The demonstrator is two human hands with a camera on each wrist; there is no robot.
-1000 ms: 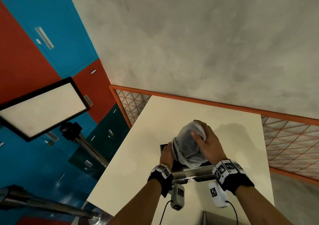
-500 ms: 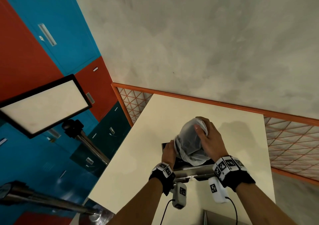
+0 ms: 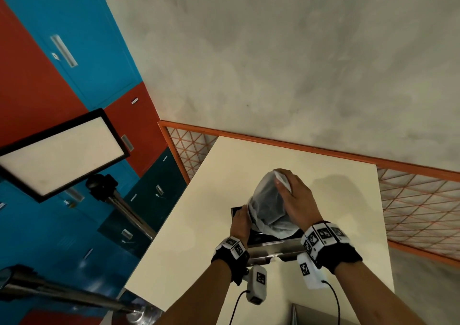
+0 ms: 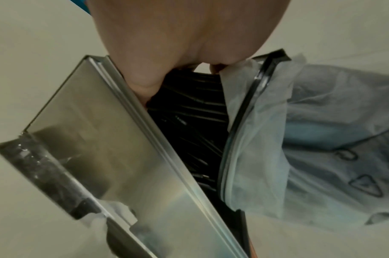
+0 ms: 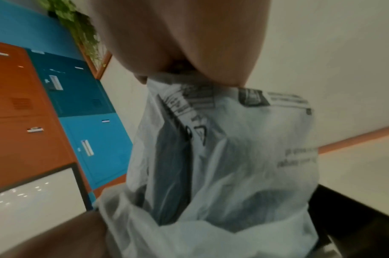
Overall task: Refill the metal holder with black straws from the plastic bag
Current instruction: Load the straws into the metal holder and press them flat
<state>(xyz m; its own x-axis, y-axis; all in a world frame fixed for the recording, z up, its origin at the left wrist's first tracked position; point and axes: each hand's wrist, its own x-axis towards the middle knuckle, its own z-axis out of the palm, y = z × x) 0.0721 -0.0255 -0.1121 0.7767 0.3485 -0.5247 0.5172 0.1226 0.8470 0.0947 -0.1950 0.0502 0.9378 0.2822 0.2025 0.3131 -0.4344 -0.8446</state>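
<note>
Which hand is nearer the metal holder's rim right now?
Left. The left hand rests on the metal holder at its rim, beside the black straws. The right hand grips the top of the plastic bag, above the holder.

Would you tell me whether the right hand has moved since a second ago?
Yes, slightly: the right hand moved toward the table's far edge.

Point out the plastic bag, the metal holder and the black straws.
plastic bag (image 3: 267, 200): head view, translucent side wall.
metal holder (image 4: 114, 139): left wrist view, shiny flat side panel.
black straws (image 4: 189, 118): left wrist view, dark bundle inside the holder's opening.
</note>
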